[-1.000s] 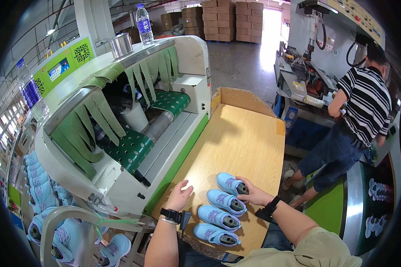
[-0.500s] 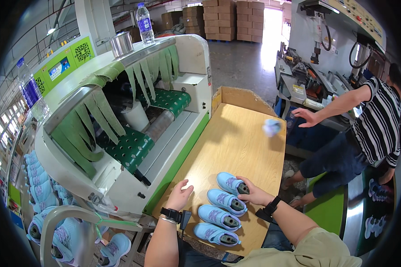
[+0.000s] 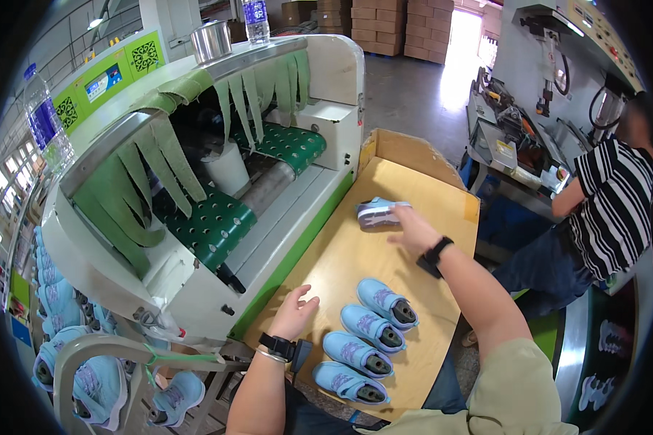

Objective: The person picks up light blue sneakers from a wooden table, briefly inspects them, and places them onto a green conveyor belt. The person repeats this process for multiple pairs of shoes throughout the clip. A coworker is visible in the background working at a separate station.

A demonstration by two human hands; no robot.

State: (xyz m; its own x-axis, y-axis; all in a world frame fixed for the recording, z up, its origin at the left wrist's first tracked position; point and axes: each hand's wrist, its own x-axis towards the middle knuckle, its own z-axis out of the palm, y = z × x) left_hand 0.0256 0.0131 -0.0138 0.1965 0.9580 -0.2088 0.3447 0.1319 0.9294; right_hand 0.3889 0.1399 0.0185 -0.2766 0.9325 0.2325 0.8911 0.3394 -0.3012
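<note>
My right hand [image 3: 416, 230] stretches across the wooden tabletop [image 3: 442, 217] to a light blue shoe with a pale sole [image 3: 379, 214] on its far part. Its fingers are apart and reach the shoe's right end; I cannot tell whether they touch it. Nearer to me, several light blue shoes [image 3: 366, 325] with purple patterns stand side by side in a slanting row, dark inserts in their openings. To the left of this row, my left hand [image 3: 294, 315] hovers above the table edge, fingers loosely apart and holding nothing.
A white machine [image 3: 326, 65] with green fabric strips and a perforated green belt [image 3: 203, 225] flanks the table's left. More blue shoes [image 3: 98, 384] fill a rack at lower left. A co-worker in a striped shirt [image 3: 613, 196] stands right, beside a conveyor with shoes.
A blurred shoe in the air near the co-worker's outstretched hand is now on the table. My right hand has left the row's farthest shoe and moved forward. The co-worker's arm has drawn back.
</note>
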